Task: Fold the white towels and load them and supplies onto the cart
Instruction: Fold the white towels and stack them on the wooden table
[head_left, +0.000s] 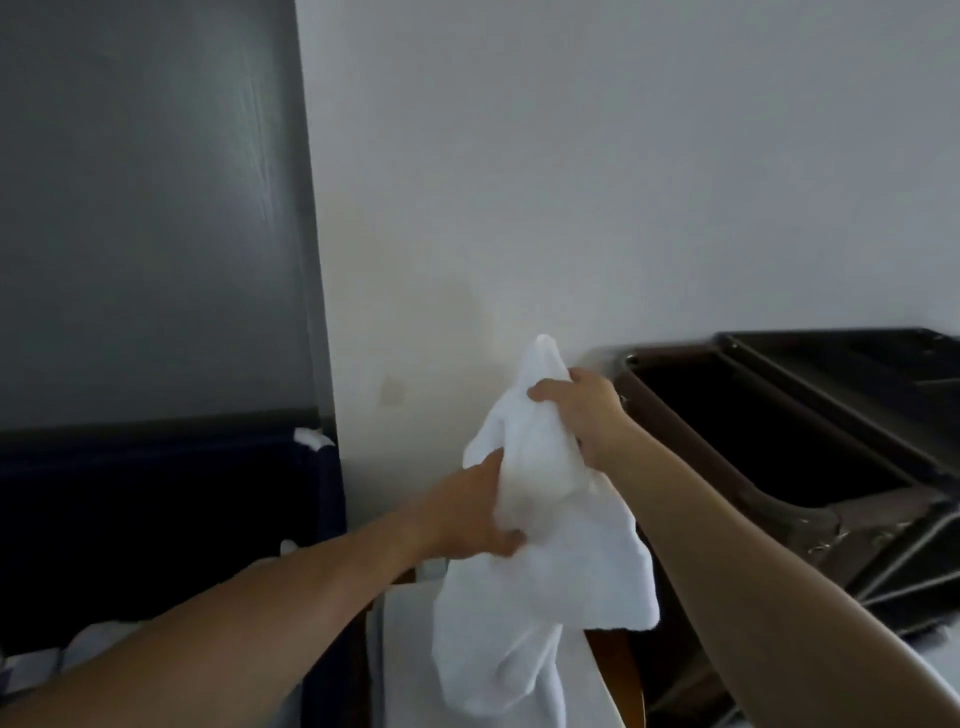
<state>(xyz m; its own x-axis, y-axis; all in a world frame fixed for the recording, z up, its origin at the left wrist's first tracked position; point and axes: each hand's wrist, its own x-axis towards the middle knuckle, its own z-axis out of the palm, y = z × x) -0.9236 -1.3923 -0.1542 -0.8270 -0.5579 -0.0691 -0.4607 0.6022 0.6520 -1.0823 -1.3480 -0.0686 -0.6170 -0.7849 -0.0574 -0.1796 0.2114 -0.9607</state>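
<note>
Both hands grip one white towel, held up before the wall.

Right hand (576, 410) pinches the towel (540, 561) near its top; left hand (467, 514) clutches its middle, fingers curled into the cloth. Remainder hangs crumpled. Dark cart (810, 447) stands just right; dark bin (156, 519) sits left.

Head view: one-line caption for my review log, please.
Right hand grips a crumpled white towel near its top, left hand grips it lower, before a pale wall; dark cart at right.
</note>
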